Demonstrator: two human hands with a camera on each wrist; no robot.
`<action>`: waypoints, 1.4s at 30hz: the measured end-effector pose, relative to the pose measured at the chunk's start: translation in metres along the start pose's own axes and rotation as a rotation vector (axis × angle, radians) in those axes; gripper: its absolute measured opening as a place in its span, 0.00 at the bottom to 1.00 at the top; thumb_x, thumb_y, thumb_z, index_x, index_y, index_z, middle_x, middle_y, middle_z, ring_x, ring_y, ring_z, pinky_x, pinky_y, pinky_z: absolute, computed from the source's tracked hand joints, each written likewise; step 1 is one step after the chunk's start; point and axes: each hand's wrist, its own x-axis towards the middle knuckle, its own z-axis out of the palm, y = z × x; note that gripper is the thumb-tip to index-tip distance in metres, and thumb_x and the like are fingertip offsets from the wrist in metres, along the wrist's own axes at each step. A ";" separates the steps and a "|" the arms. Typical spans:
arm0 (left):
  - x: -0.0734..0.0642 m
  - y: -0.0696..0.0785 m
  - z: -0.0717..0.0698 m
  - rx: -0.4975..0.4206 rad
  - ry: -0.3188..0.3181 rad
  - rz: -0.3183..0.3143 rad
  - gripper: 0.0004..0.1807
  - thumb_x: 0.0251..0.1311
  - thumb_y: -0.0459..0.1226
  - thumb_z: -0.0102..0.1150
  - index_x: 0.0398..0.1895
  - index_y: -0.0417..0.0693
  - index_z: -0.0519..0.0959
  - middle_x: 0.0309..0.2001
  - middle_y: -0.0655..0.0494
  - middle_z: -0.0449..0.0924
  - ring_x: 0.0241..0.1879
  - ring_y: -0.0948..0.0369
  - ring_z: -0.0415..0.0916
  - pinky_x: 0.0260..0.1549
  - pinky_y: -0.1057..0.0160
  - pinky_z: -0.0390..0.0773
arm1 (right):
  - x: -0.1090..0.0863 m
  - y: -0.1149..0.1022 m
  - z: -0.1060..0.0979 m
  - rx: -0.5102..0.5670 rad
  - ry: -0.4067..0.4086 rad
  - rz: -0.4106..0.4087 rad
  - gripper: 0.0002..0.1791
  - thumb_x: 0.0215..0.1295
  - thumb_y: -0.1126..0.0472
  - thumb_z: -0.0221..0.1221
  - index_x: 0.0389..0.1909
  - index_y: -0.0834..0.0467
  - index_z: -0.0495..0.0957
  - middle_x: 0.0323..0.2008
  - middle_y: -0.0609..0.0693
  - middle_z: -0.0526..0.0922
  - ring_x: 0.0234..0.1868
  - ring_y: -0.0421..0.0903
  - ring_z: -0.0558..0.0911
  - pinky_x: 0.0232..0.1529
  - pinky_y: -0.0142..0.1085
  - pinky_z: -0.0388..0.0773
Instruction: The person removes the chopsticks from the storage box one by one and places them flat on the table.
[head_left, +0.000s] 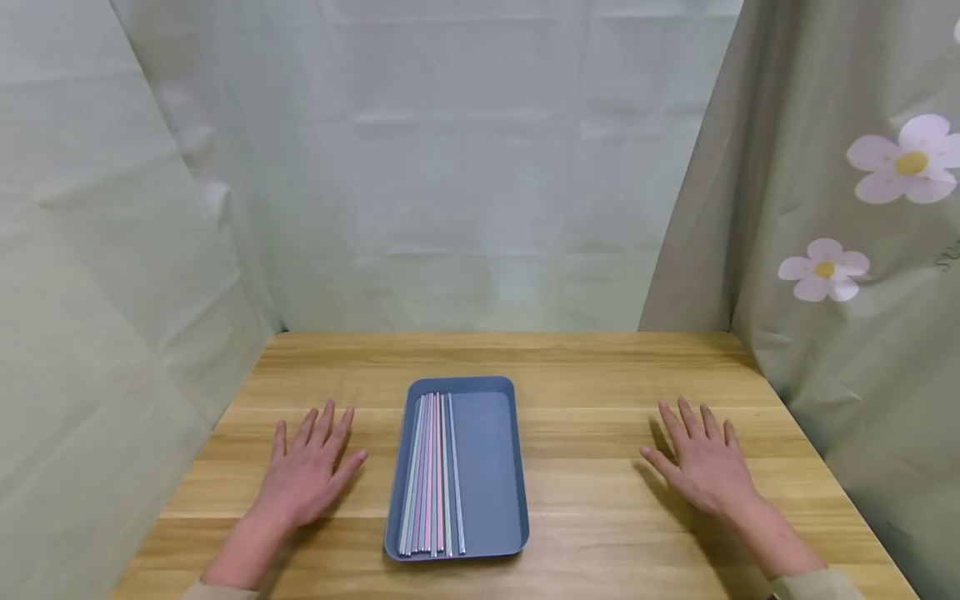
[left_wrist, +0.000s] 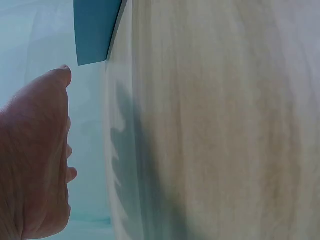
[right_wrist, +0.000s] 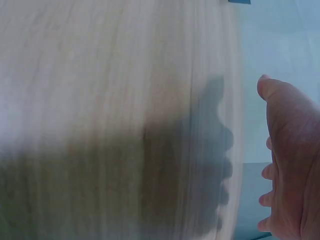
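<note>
Well apart, the left hand point(head_left: 303, 475) and right hand point(head_left: 708, 471) hover straight-fingered either side of a tray point(head_left: 487, 467) of slim sticks point(head_left: 439, 475); curtain point(head_left: 885, 350) lettering point(head_left: 949, 256) is cut off

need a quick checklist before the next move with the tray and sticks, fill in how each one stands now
1. Left hand free: ok, fingers spread, holding nothing.
2. Right hand free: ok, fingers spread, holding nothing.
3. Tray set down: ok, on the table between the hands, touching neither.
4. Sticks inside the tray: ok, lying lengthwise, mostly in its left half.
5. Sticks spaced for picking singly: not ok, most are bunched side by side.
6. Exact stick count: cannot tell, they lie too close together.
</note>
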 end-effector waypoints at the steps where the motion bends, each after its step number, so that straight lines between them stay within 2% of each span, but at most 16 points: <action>1: 0.000 0.000 -0.001 0.000 0.000 0.002 0.42 0.75 0.63 0.41 0.81 0.47 0.55 0.80 0.37 0.44 0.76 0.34 0.44 0.68 0.27 0.30 | 0.001 -0.001 -0.001 0.000 0.000 -0.001 0.49 0.72 0.28 0.46 0.81 0.58 0.54 0.77 0.70 0.53 0.74 0.76 0.49 0.67 0.75 0.40; 7: 0.002 0.001 -0.009 0.015 -0.006 0.009 0.42 0.75 0.62 0.41 0.82 0.47 0.53 0.80 0.37 0.43 0.76 0.34 0.43 0.68 0.27 0.30 | 0.006 -0.006 -0.007 -0.001 0.015 -0.024 0.49 0.72 0.28 0.47 0.81 0.57 0.54 0.77 0.70 0.53 0.74 0.76 0.50 0.67 0.74 0.40; 13: 0.003 0.003 -0.017 0.019 -0.014 0.011 0.43 0.75 0.63 0.41 0.83 0.49 0.51 0.81 0.37 0.43 0.77 0.35 0.42 0.69 0.30 0.24 | 0.011 -0.013 -0.016 -0.024 0.036 -0.048 0.49 0.72 0.28 0.48 0.81 0.56 0.53 0.77 0.69 0.55 0.75 0.74 0.49 0.68 0.73 0.42; 19: 0.004 0.007 -0.024 -0.003 -0.025 0.015 0.43 0.75 0.63 0.39 0.83 0.51 0.49 0.81 0.37 0.43 0.77 0.35 0.43 0.69 0.27 0.30 | 0.017 -0.019 -0.024 -0.023 0.031 -0.069 0.49 0.72 0.28 0.47 0.82 0.56 0.52 0.78 0.68 0.54 0.75 0.74 0.49 0.69 0.73 0.42; 26: 0.006 0.015 -0.033 -0.036 -0.045 0.047 0.43 0.75 0.63 0.41 0.84 0.51 0.47 0.81 0.39 0.42 0.77 0.35 0.43 0.68 0.26 0.33 | 0.022 -0.041 -0.034 0.078 -0.015 -0.075 0.50 0.73 0.28 0.46 0.83 0.54 0.46 0.79 0.66 0.49 0.77 0.71 0.46 0.71 0.70 0.41; 34: 0.001 0.023 -0.038 -0.127 -0.067 0.070 0.43 0.76 0.62 0.43 0.84 0.51 0.47 0.81 0.39 0.43 0.76 0.35 0.45 0.67 0.25 0.39 | 0.025 -0.068 -0.034 0.118 -0.019 -0.125 0.52 0.70 0.27 0.51 0.83 0.50 0.45 0.80 0.62 0.51 0.78 0.66 0.49 0.73 0.66 0.43; 42: 0.001 0.028 -0.042 -0.305 -0.125 0.084 0.42 0.77 0.59 0.43 0.84 0.51 0.44 0.81 0.39 0.42 0.76 0.34 0.46 0.68 0.30 0.52 | 0.036 -0.097 -0.040 0.188 0.005 -0.226 0.50 0.69 0.30 0.55 0.83 0.50 0.48 0.79 0.58 0.55 0.78 0.62 0.52 0.73 0.65 0.49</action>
